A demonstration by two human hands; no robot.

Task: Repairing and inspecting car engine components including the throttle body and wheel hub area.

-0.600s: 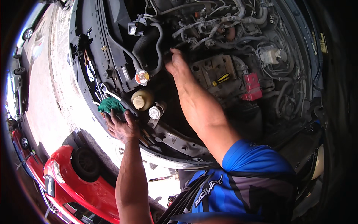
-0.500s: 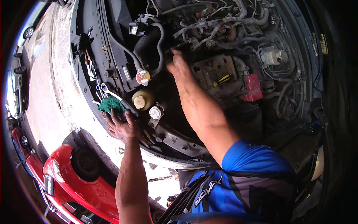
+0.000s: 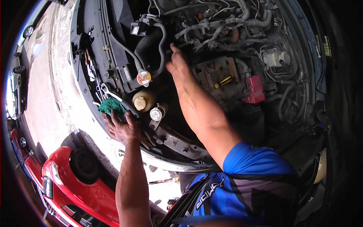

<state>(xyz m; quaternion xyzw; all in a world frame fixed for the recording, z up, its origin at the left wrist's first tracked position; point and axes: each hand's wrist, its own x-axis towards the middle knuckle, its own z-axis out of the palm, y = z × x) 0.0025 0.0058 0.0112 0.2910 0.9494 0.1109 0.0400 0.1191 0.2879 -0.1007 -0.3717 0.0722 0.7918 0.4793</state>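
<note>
My left hand [image 3: 124, 128] rests on the front edge of the engine bay with fingers spread, touching a bunched green cloth [image 3: 111, 106]. Several wrenches [image 3: 111, 92] lie just beyond the cloth. My right hand [image 3: 175, 60] reaches into a dark gap among the hoses, right of a grey hose [image 3: 162, 47]; most fingers are hidden, so what they touch cannot be seen. Near my forearms are a radiator cap [image 3: 144, 78], a cream reservoir [image 3: 142, 101] and a silver-topped container [image 3: 157, 112]. A yellow-and-black screwdriver [image 3: 223, 82] lies on the rusty battery tray [image 3: 211, 70].
Engine hoses and wiring [image 3: 211, 24] fill the upper bay, with a red terminal cover [image 3: 254, 89] and a pale reservoir [image 3: 275, 58] at the right. A red car [image 3: 75, 181] stands at lower left, and more cars [image 3: 19, 75] line the paved ground [image 3: 41, 90].
My right hand has shifted slightly up and left, its upper finger now reaching higher into the gap. My left hand stays on the cloth. The view has shifted slightly.
</note>
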